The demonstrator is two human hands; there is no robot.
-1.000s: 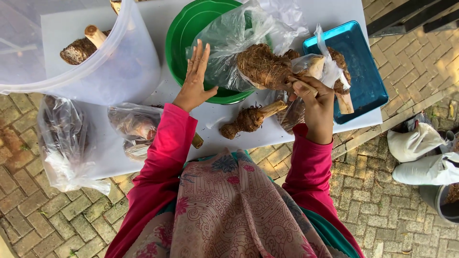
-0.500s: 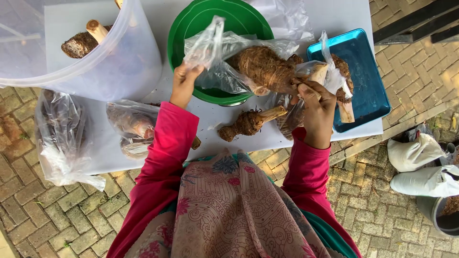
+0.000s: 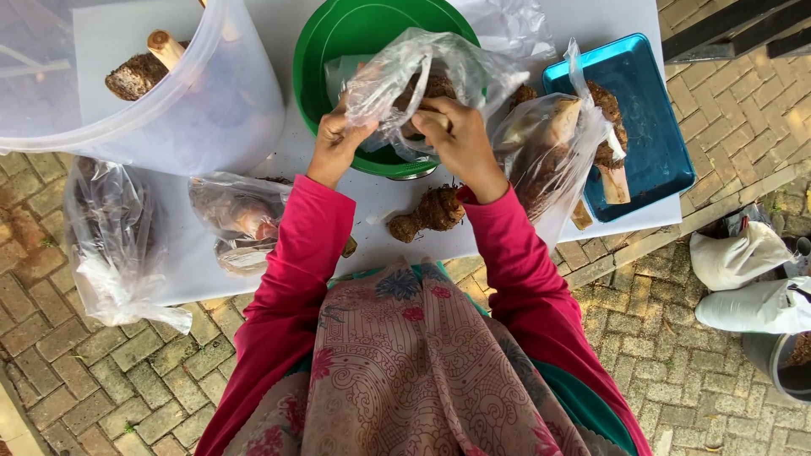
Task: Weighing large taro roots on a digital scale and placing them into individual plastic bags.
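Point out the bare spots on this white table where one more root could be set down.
Bare table shows between the loose root and the green bowl, and along the near edge left of the bagged roots. The blue tray side is crowded; both hands, left hand and right hand, fill the bowl.

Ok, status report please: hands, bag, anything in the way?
Left hand and right hand both grip clear bag. Brown root inside, over green bowl. Nothing blocking.

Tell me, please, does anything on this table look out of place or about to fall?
Yes. The clear plastic bag at the left end of the white table hangs over the edge toward the brick ground, and the blue tray lies askew at the right corner. Both hands, left hand and right hand, hold a bagged root over the green bowl.
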